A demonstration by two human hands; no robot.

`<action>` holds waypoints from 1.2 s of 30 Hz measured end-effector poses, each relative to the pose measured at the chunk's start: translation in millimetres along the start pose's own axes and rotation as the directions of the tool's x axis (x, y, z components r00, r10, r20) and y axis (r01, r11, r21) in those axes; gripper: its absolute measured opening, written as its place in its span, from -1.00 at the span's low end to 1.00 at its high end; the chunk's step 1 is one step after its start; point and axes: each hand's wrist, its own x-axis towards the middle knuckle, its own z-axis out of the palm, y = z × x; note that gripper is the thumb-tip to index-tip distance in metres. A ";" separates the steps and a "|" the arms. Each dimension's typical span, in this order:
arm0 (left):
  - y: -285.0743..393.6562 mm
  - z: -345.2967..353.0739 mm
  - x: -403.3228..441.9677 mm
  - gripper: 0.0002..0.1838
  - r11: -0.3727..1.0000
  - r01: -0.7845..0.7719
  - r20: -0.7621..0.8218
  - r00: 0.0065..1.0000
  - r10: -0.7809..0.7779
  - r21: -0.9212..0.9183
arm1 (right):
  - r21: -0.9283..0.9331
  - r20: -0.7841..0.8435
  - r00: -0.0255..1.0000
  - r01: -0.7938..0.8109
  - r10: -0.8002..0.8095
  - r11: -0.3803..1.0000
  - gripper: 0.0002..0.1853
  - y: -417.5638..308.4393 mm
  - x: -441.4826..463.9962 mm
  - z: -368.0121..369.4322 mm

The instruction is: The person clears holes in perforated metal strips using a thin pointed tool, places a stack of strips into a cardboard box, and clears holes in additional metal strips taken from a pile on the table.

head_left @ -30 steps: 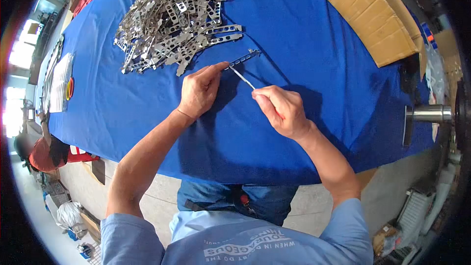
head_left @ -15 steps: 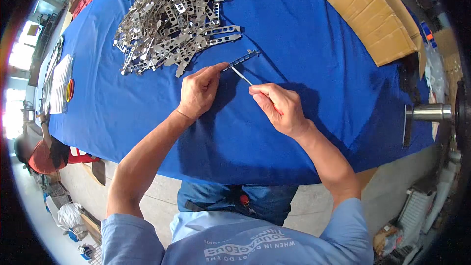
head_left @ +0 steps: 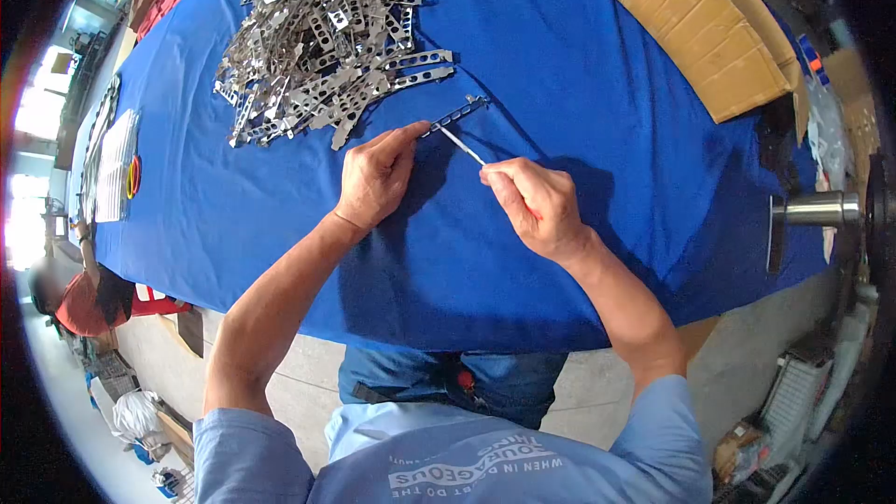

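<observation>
Head camera view: a counter (head_left: pixel 243 191) draped in rumpled blue cloth spreads before a worker in a light blue shirt (head_left: pixel 448 462), with a creased piece of brown cardboard (head_left: pixel 707 33) at its far right. A tangled pile of metal strips (head_left: pixel 317 47), silvery and punched with rows of holes, sits beyond the left hand. Nearer the worker, two bare hands face each other over the cloth. The left hand (head_left: pixel 375 177), fingers drawn in and thumb and forefinger pinched closed, grips the near end of a perforated metal strip (head_left: pixel 459 114); the right hand (head_left: pixel 541 205), likewise nearly closed, pinches the lower end of a slim pale rod (head_left: pixel 464 147). The strip, narrow, darker in this light than many in the pile and with small projections at its far end, points away to the upper right, just beside the pile. It looks light and thin, probably stiff along its length but liable to bend at the punched sections, with smooth faces that could slip and edges that may be sharp. A pinch on the solid metal at either end would likely serve best. Smallest of all, the rod's far tip meets or nearly meets the strip close to the left fingertips.
</observation>
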 end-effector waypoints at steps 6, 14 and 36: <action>-1.5 1.6 -1.3 -0.70 1.000 0.002 -0.007 1.000 -0.002 -0.009 | 0.006 0.024 0.999 0.035 -0.035 0.999 -0.88 -1.0 0.8 -0.2; -2.0 1.7 -1.1 -0.70 1.000 0.007 -0.003 1.000 -0.007 -0.002 | 0.030 0.020 0.996 0.086 -0.087 0.996 -0.89 -2.4 1.4 1.0; -1.4 0.7 -1.6 -0.67 0.998 0.052 0.019 0.998 -0.052 -0.021 | 0.020 0.054 0.995 0.082 -0.083 0.996 -0.87 -2.3 -1.0 8.8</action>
